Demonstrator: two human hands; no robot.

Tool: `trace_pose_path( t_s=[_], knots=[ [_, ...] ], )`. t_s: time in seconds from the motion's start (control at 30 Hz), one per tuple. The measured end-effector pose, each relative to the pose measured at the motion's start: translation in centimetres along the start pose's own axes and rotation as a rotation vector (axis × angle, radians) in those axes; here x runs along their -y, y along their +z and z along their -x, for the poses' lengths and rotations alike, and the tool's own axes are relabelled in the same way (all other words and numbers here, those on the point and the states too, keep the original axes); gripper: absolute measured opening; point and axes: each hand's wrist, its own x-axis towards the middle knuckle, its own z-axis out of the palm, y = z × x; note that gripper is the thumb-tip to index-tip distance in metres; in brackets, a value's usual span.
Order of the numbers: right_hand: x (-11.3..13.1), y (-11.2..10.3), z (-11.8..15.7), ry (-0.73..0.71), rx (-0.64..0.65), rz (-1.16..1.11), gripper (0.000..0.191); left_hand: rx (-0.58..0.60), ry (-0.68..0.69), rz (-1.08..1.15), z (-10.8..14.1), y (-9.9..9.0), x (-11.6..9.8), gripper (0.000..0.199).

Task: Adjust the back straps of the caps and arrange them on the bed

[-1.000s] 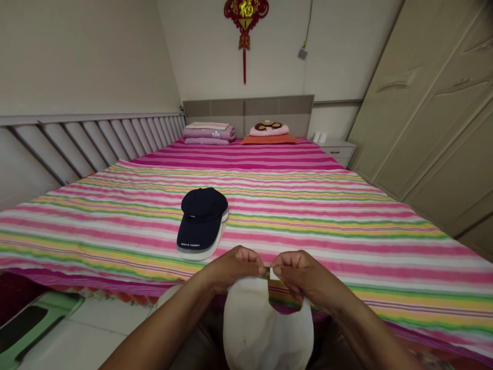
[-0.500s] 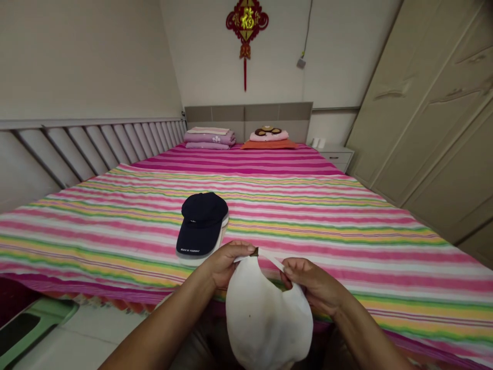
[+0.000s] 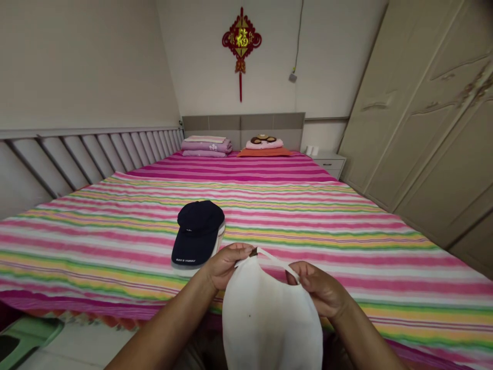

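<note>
A white cap [image 3: 271, 318] hangs at the bottom centre, its back strap uppermost and its crown facing me. My left hand [image 3: 227, 264] pinches the strap near a small brown-gold buckle [image 3: 253, 252]. On the other side, my right hand [image 3: 318, 288] is closed on the strap's right end, where it meets the cap's edge. The thin strap [image 3: 275, 261] arches between both hands. Left of my left hand, a navy cap [image 3: 200, 221] with white lettering on its brim rests on the striped bedspread, on top of a pale cap [image 3: 219, 237] that shows only at its edge.
A striped bedspread [image 3: 327, 226] covers the bed. Folded purple bedding [image 3: 206, 146] and a pink and orange pile [image 3: 265, 149] lie by the headboard [image 3: 269, 126]. A metal railing [image 3: 84, 154] runs left, a wardrobe [image 3: 416, 128] stands right, and a green stool [image 3: 31, 334] is bottom left.
The view has tilted up slightly. The white cap's edge is now spread wider, and my right hand has shifted slightly right and down along the strap. My left hand keeps its hold by the buckle.
</note>
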Motion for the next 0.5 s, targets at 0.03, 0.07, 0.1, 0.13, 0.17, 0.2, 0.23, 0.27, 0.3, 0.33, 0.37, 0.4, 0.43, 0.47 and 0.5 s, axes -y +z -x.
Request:
trace_pose_path(
  t_s=[0.03,0.07,0.1,0.13,0.17,0.2,0.23,0.27,0.3,0.33,0.37,0.4,0.43,0.47,0.5],
  knots=[
    [0.0,0.1,0.0,-0.03,0.0,-0.016,0.025,0.001,-0.01,0.0,0.0,0.0,0.0,0.016],
    [0.1,0.4,0.0,-0.062,-0.006,-0.04,0.023,0.004,-0.016,0.0,0.0,-0.1,-0.1,0.014],
    [0.2,0.7,0.0,-0.09,-0.014,-0.064,0.023,0.01,-0.017,-0.002,0.0,-0.2,-0.2,0.012],
    [0.2,1.1,0.0,-0.115,-0.017,-0.088,0.022,0.03,-0.014,-0.003,0.1,-0.3,-0.2,0.013],
    [0.3,1.4,0.1,-0.144,-0.022,-0.116,0.022,0.061,0.002,0.005,0.3,-0.5,-0.2,0.016],
    [0.3,1.6,0.1,-0.176,-0.031,-0.142,0.021,0.095,0.027,0.026,0.4,-0.8,-0.1,0.022],
    [0.3,1.7,0.1,-0.21,-0.046,-0.168,0.02,0.133,0.056,0.061,0.5,-1.3,0.0,0.029],
    [0.2,1.7,0.2,-0.237,-0.066,-0.191,0.02,0.18,0.089,0.105,0.6,-1.8,0.3,0.034],
    [0.0,1.6,0.2,-0.258,-0.085,-0.211,0.021,0.219,0.122,0.152,0.7,-2.3,0.7,0.037],
    [-0.2,1.4,0.1,-0.271,-0.106,-0.23,0.021,0.258,0.14,0.192,0.7,-2.9,1.2,0.036],
    [-0.4,1.3,0.1,-0.277,-0.128,-0.245,0.021,0.287,0.154,0.212,0.7,-3.3,1.7,0.032],
    [-0.6,1.1,0.0,-0.276,-0.146,-0.257,0.021,0.303,0.153,0.221,0.7,-3.7,2.2,0.028],
    [-0.8,0.9,0.0,-0.274,-0.163,-0.267,0.02,0.317,0.152,0.223,0.6,-3.9,2.6,0.024],
    [-0.9,0.7,-0.1,-0.271,-0.179,-0.276,0.018,0.322,0.152,0.224,0.6,-3.9,2.9,0.02],
    [-1.0,0.6,-0.1,-0.266,-0.195,-0.286,0.017,0.323,0.151,0.227,0.5,-3.8,3.1,0.018]
  ],
)
